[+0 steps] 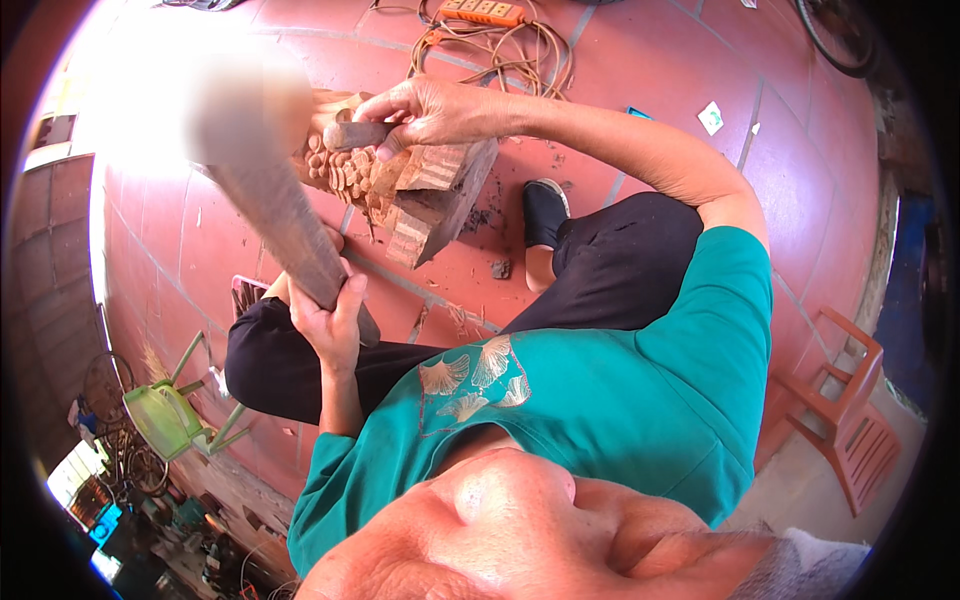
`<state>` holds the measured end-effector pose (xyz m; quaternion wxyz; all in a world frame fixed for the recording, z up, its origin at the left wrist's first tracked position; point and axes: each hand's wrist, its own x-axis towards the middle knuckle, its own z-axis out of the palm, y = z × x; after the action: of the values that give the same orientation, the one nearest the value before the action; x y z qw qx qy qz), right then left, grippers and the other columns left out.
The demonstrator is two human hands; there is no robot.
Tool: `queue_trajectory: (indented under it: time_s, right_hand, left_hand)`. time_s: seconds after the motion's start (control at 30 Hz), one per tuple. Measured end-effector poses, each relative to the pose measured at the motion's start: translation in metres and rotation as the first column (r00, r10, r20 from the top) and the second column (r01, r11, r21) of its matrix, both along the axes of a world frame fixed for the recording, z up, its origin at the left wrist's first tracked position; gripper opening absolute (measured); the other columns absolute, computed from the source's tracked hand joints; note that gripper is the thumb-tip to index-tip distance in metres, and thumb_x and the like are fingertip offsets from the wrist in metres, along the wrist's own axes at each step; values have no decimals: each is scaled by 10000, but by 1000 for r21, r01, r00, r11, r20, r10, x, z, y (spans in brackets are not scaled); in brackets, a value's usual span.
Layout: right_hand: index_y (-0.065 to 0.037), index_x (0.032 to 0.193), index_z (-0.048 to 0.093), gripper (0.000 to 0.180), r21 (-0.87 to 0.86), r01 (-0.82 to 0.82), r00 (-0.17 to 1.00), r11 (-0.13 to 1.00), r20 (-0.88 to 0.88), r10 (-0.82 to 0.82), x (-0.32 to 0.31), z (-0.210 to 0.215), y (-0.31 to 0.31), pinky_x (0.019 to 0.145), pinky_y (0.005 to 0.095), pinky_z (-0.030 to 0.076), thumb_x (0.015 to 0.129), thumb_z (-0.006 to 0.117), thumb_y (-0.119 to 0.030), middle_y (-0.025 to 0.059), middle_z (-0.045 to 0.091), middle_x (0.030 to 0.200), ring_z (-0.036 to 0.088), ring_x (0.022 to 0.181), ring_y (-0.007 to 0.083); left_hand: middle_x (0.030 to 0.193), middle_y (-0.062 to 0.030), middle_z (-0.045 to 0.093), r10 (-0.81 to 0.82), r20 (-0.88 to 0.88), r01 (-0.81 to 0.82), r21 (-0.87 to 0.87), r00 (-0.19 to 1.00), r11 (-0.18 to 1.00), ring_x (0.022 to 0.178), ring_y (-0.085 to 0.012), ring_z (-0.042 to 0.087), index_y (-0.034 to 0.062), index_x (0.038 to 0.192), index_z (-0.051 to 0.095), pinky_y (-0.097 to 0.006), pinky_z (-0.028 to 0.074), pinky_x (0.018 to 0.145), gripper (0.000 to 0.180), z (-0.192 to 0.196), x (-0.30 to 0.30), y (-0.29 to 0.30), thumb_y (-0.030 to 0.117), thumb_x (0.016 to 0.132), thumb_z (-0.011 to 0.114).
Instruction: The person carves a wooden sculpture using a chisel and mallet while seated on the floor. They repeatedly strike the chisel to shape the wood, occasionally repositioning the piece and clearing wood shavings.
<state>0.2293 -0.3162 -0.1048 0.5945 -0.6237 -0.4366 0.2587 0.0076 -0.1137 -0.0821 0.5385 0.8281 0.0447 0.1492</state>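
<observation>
Before me on the floor lies a carved wood block (438,205), with rows of rounded bumps on its left part and a plain, squared end at right. My right hand (425,112) is closed round a chisel (357,135) above the carving; only its wooden handle shows, and I cannot see the blade. Gripped in my left hand (332,315) is a wooden mallet (275,215), raised to the left of the block. Its thick head is near the camera, blurred by nearness or motion, and apart from the chisel.
Beyond the block, an orange power strip (482,12) lies with a tangle of cable (510,55). A green plastic stool (165,418) stands at left, a reddish plastic chair (850,415) at right. My dark shoe (545,212) is beside the block, with wood chips on the tiles.
</observation>
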Motion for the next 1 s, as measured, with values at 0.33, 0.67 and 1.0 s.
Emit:
queue_trajectory:
  time_s: [0.33, 0.67, 1.0]
  right_hand:
    - [-28, 1130, 653, 278, -49, 55, 998, 997, 3, -55, -1, -1, -2, 864, 304, 473, 873, 725, -106, 12, 657, 907, 595, 903, 99]
    - [-28, 1154, 641, 275, -118, 86, 996, 989, -3, -87, 10, -27, -17, 917, 294, 462, 904, 709, -120, -9, 650, 975, 592, 967, 85]
    - [-86, 1226, 658, 382, 54, 67, 998, 996, 5, -67, 8, -10, -11, 911, 320, 478, 869, 744, -192, 12, 700, 977, 627, 956, 124]
  left_hand:
    - [890, -53, 642, 11, -63, -12, -14, 998, 1000, 671, -95, 578, -51, 1122, 571, -249, 493, 616, 366, 7, 3, -1, 117, 851, 752]
    - [841, -39, 622, -69, -318, 68, -15, 946, 998, 666, -88, 561, -53, 1148, 561, -239, 488, 595, 406, 3, 5, -2, 150, 857, 758]
    - [830, -44, 625, -49, -116, 45, -35, 992, 998, 658, -103, 568, -55, 1183, 558, -244, 490, 607, 452, 13, 4, -11, 138, 831, 766]
